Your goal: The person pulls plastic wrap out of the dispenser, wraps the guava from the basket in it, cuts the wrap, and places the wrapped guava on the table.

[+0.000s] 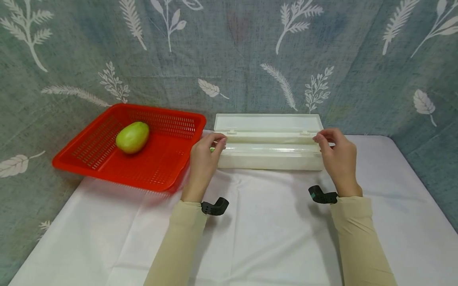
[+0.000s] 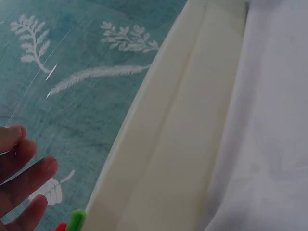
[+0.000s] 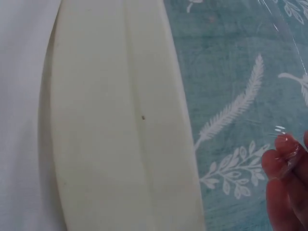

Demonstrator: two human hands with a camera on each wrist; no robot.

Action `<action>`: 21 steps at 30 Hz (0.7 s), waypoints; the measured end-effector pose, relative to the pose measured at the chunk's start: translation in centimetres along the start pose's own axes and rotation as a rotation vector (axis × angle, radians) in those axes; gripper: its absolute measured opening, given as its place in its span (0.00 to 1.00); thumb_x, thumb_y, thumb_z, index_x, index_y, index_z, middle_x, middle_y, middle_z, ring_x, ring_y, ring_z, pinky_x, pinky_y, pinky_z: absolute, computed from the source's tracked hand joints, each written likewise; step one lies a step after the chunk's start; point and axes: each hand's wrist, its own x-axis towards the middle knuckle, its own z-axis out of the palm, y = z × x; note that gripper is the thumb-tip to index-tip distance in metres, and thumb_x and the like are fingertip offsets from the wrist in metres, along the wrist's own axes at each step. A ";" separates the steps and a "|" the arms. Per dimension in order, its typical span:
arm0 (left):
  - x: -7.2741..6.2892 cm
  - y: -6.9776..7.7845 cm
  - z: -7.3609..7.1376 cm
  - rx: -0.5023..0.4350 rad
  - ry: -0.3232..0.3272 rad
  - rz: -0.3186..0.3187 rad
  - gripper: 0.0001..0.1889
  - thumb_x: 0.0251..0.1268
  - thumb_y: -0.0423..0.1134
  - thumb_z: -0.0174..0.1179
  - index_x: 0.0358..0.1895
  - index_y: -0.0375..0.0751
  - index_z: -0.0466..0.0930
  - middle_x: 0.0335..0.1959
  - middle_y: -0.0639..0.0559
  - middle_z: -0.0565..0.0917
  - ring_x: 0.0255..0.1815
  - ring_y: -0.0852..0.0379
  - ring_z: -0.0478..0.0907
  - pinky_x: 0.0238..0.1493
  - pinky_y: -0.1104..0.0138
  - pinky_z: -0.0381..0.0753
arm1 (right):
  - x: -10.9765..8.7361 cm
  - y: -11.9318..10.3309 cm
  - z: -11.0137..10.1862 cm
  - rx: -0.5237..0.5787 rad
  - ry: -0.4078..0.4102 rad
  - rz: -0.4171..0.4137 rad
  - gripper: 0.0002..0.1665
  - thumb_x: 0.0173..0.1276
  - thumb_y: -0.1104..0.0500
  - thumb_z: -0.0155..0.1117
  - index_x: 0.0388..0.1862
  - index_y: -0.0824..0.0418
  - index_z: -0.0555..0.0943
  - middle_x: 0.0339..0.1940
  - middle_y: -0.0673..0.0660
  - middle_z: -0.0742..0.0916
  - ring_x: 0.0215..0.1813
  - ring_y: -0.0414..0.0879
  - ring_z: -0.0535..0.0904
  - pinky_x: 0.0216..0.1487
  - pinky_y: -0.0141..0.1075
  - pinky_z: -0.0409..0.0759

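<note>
A long cream-white cling film dispenser (image 1: 270, 162) lies on the table with its lid (image 1: 267, 122) raised at the back. Clear cling film (image 3: 281, 128) is stretched up from it, hard to see in the head view. At the dispenser's left end, my left hand (image 1: 204, 163) pinches one edge of the film between thumb and forefinger, the other fingers spread in the left wrist view. My right hand (image 1: 338, 159) pinches the film at the right end, where it wrinkles over the fingertips. A small green piece (image 2: 76, 220) shows at the dispenser's left end.
To the left stands a red plastic basket (image 1: 152, 186) holding a yellow-green oval fruit (image 1: 132, 137). A white cloth (image 1: 272, 230) covers the table. Behind it hangs a grey-green curtain (image 1: 243, 51) with white leaf prints.
</note>
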 end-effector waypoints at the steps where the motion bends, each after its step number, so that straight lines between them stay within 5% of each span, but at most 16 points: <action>1: 0.0 0.1 -0.1 -0.015 -0.001 -0.004 0.08 0.60 0.43 0.57 0.37 0.44 0.80 0.30 0.55 0.81 0.31 0.61 0.77 0.36 0.68 0.76 | 0.0 -0.1 -0.1 0.013 0.005 0.001 0.13 0.64 0.52 0.57 0.39 0.61 0.78 0.33 0.55 0.84 0.37 0.47 0.79 0.30 0.35 0.73; 10: 0.4 1.1 -1.0 -0.088 0.036 0.032 0.08 0.59 0.42 0.57 0.37 0.43 0.81 0.29 0.56 0.81 0.30 0.63 0.78 0.38 0.71 0.76 | 0.3 -1.8 -1.2 -0.013 0.055 -0.030 0.13 0.65 0.54 0.55 0.39 0.63 0.77 0.31 0.53 0.84 0.33 0.36 0.76 0.27 0.21 0.68; 21: 0.5 1.8 -1.8 -0.145 0.059 0.067 0.09 0.59 0.43 0.57 0.36 0.42 0.81 0.28 0.56 0.80 0.27 0.64 0.76 0.35 0.72 0.76 | 0.3 -2.6 -1.9 -0.017 0.079 -0.029 0.14 0.65 0.53 0.54 0.40 0.62 0.78 0.33 0.52 0.84 0.34 0.36 0.76 0.29 0.21 0.69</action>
